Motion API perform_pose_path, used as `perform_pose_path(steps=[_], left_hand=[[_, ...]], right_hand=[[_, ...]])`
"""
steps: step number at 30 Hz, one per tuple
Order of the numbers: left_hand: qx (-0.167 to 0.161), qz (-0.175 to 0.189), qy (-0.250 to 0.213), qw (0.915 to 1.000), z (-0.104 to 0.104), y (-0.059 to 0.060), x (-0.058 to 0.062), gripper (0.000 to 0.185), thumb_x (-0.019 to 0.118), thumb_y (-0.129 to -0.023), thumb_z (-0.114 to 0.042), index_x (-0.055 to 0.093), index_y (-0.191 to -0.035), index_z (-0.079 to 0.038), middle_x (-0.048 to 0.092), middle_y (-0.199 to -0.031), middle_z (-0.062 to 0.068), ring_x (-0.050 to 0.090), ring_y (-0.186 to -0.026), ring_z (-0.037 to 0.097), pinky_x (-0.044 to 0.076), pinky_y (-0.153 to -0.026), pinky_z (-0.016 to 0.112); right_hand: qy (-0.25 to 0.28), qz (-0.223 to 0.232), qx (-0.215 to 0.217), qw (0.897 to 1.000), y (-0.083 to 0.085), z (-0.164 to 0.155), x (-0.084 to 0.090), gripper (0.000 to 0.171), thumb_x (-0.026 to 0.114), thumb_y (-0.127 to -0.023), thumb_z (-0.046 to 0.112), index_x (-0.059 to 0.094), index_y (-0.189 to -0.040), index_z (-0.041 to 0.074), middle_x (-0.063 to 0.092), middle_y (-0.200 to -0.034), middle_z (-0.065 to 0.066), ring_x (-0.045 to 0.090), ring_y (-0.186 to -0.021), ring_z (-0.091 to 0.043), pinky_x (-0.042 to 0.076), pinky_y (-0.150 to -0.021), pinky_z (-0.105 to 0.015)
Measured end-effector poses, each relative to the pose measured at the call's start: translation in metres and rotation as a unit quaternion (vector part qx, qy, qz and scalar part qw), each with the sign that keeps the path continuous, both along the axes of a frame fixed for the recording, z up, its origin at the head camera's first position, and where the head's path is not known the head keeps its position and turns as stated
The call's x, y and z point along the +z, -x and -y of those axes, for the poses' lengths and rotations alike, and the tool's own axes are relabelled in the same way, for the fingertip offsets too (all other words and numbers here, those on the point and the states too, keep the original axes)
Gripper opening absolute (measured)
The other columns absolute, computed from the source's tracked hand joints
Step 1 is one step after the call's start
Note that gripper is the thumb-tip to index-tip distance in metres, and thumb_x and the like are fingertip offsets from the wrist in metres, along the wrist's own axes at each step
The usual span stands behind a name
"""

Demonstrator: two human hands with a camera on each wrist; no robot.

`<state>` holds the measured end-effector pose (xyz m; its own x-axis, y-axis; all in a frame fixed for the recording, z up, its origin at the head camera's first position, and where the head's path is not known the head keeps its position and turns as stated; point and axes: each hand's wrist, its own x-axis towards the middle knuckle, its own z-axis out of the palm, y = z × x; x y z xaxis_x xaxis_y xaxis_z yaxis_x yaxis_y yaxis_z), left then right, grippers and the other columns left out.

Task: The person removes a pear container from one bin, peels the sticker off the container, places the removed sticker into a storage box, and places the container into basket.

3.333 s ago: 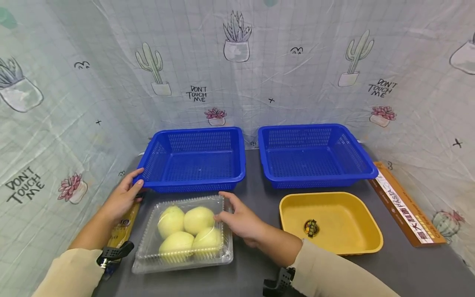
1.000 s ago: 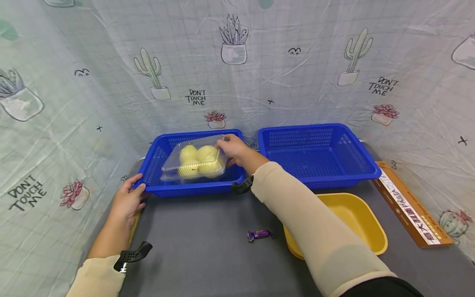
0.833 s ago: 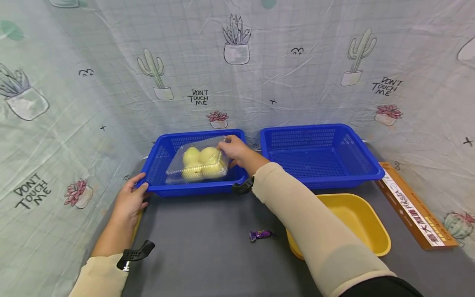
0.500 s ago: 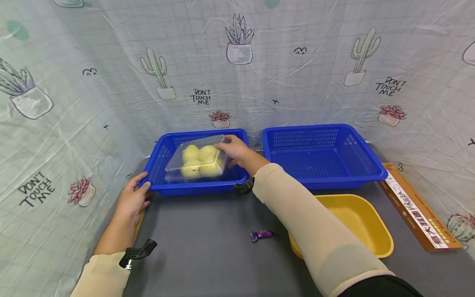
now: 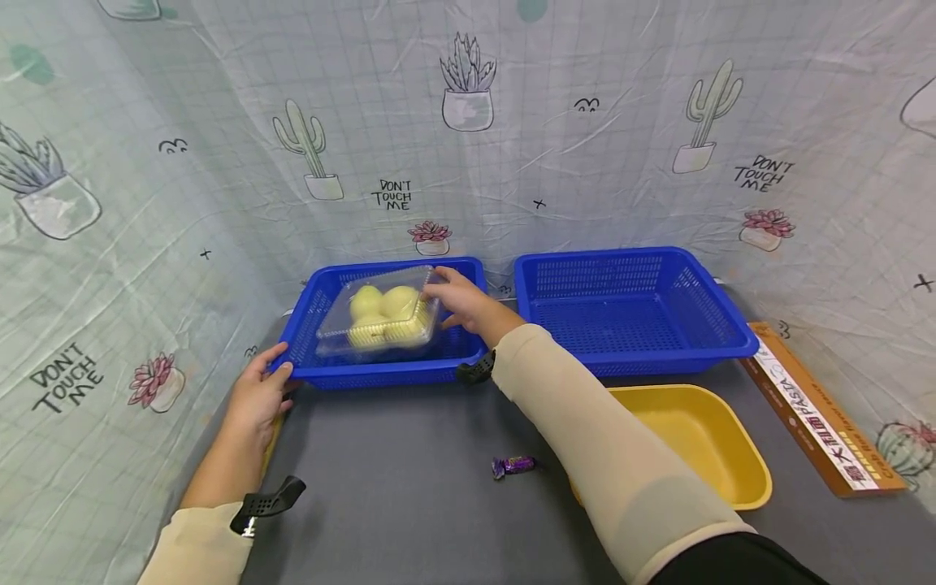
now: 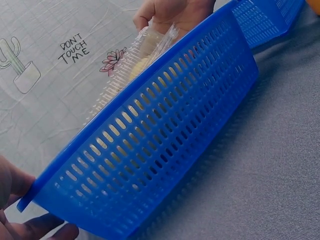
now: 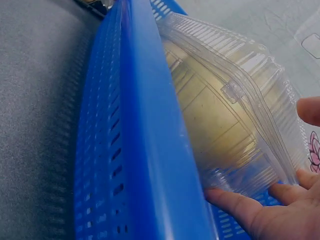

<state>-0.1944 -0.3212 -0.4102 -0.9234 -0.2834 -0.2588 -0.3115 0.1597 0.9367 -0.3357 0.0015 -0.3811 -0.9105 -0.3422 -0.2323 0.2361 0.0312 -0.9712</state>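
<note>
In the head view my left hand (image 5: 256, 398) grips the near left corner of the left blue basket (image 5: 387, 374). The left wrist view shows the thumb above its rim and fingers (image 6: 45, 227) below. Inside the basket, slightly tilted, is a clear plastic clamshell (image 5: 376, 317) holding several round pale yellow-green fruits. My right hand (image 5: 468, 307) holds the clamshell by its right side. Its fingers (image 7: 235, 202) touch the lower edge in the right wrist view, with the thumb on the lid side. Whether the clamshell rests fully on the basket floor is hidden.
To the right stands a second blue basket (image 5: 643, 357), with a yellow tray (image 5: 695, 414) before it, partly behind my right sleeve. A purple-wrapped candy (image 5: 514, 466) lies mid-table. An orange-brown pasta box (image 5: 826, 414) lies far right. A yellow packet (image 5: 272, 443) lies beside my left forearm.
From the table front, my right hand has lifted the clamshell into the left basket, uncovering the candy. Lately it shifted slightly left. My left hand keeps its grip on the basket corner.
</note>
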Motion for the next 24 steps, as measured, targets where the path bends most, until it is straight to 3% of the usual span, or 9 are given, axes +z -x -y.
perform_pose_path(steps=[5,10,15,24], left_hand=[[-0.005,0.000,0.002,1.0000,-0.002,-0.003,-0.002,0.057,0.042,-0.116,-0.029,0.029,-0.171,-0.024,0.037,-0.167,0.021,0.062,-0.120,0.017,0.041,-0.110,0.055],[0.001,0.000,0.003,1.0000,-0.003,-0.003,-0.003,0.056,0.041,-0.116,-0.030,0.030,-0.171,-0.026,0.039,-0.166,0.020,0.058,-0.130,0.026,0.043,-0.106,0.051],[0.015,-0.001,-0.001,0.9999,-0.003,-0.002,-0.003,0.055,0.041,-0.116,-0.029,0.031,-0.170,-0.026,0.041,-0.164,0.018,0.056,-0.129,0.028,0.043,-0.101,0.049],[0.015,-0.007,-0.008,0.9998,-0.006,-0.001,-0.001,0.055,0.040,-0.116,-0.029,0.030,-0.171,-0.025,0.038,-0.167,0.019,0.054,-0.136,0.031,0.041,-0.106,0.053]], right_hand=[[0.009,0.002,0.013,1.000,-0.003,0.003,-0.004,0.087,0.067,-0.101,0.012,0.018,-0.173,0.019,0.014,-0.179,-0.005,0.022,-0.161,-0.035,0.043,-0.113,-0.066],[0.007,-0.012,0.035,0.999,-0.002,0.007,-0.010,0.082,0.065,-0.107,0.013,0.017,-0.173,0.021,0.006,-0.180,-0.002,0.014,-0.163,-0.030,0.038,-0.119,-0.060],[-0.021,-0.017,0.070,0.997,-0.001,0.011,-0.011,0.083,0.064,-0.109,0.014,0.013,-0.174,0.025,0.002,-0.180,-0.002,0.012,-0.164,-0.027,0.037,-0.121,-0.055],[-0.028,0.001,0.066,0.997,0.003,0.011,-0.012,0.085,0.064,-0.108,0.011,0.013,-0.174,0.026,0.001,-0.180,-0.002,0.012,-0.164,-0.030,0.040,-0.118,-0.058]])
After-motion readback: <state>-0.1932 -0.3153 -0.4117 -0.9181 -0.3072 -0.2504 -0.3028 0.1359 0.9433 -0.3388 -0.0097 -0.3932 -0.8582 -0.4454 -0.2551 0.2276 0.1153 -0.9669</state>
